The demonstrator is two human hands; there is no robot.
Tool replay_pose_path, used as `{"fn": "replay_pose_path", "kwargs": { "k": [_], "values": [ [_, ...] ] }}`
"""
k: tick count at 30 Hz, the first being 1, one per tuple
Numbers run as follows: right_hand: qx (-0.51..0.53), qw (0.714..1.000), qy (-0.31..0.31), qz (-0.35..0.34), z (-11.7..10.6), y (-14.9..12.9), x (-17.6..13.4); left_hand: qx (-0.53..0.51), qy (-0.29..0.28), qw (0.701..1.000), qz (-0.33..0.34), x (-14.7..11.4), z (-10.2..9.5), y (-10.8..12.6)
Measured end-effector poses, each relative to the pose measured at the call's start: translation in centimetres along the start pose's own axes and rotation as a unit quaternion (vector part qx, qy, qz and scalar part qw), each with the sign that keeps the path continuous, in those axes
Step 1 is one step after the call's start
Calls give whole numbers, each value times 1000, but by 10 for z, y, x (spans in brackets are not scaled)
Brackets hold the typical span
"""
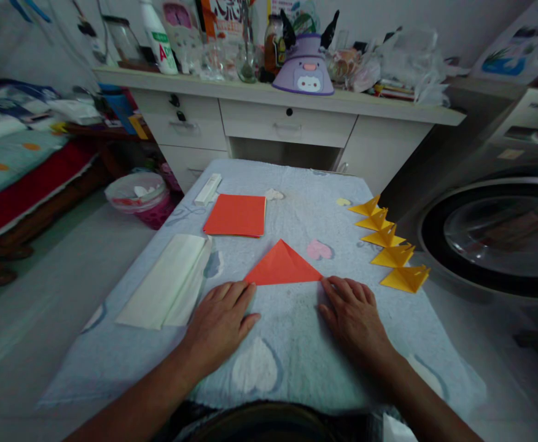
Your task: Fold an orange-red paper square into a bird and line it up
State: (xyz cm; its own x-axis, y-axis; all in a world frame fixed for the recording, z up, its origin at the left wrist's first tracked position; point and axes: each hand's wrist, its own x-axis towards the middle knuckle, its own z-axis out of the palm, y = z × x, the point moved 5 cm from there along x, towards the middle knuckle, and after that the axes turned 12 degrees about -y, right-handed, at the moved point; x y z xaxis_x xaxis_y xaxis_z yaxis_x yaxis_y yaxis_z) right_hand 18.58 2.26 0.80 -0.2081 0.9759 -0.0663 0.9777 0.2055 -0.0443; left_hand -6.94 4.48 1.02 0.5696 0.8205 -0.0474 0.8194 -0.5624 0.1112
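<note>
A sheet of orange-red paper [282, 265], folded into a triangle, lies flat on the cloth-covered table [292, 344] with its peak pointing away from me. At its left corner rest the fingertips of my left hand [220, 325], palm down and thumb apart. My right hand [354, 316] touches the right corner with its fingers laid out on the cloth. Neither hand grips anything. Beyond the triangle sits a stack of square orange-red paper [235, 215]. Several folded yellow paper pieces [405, 279] stand in a row along the table's right side.
Left of my left hand lies a folded pale tissue [163, 282]; a white narrow box [208, 189] is farther back. A white cabinet [292, 120] stands behind the table, a washing machine [494, 233] to the right, a lined waste bin [140, 196] to the left.
</note>
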Motion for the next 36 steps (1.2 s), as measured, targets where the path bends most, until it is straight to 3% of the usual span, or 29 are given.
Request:
{"fn": "replay_pose_path", "kwargs": {
  "k": [11, 16, 18, 20, 23, 26, 30, 36],
  "values": [
    [4, 1000, 16, 10, 0, 14, -3, 38, -9, 997, -59, -10, -5, -8],
    [87, 995, 51, -18, -23, 13, 8, 42, 11, 996, -83, -10, -20, -6],
    [106, 991, 74, -43, -35, -2, 14, 47, 50, 996, -63, -6, -29, 1],
    [121, 986, 62, -98, -41, -27, 21, 43, 82, 996, -1, 2, -32, 14],
    [106, 980, 4, -167, -36, -66, 33, 33, 55, 993, 100, 18, -22, 33],
    [85, 982, -26, -164, -24, -81, 42, 27, 22, 996, 82, 29, -7, 36],
    [86, 983, -39, -155, -12, -72, 43, 26, -7, 998, 56, 29, 0, 29],
    [70, 989, 1, -129, -8, -29, 25, 47, 5, 998, 28, 14, -6, 13]
  ]
}}
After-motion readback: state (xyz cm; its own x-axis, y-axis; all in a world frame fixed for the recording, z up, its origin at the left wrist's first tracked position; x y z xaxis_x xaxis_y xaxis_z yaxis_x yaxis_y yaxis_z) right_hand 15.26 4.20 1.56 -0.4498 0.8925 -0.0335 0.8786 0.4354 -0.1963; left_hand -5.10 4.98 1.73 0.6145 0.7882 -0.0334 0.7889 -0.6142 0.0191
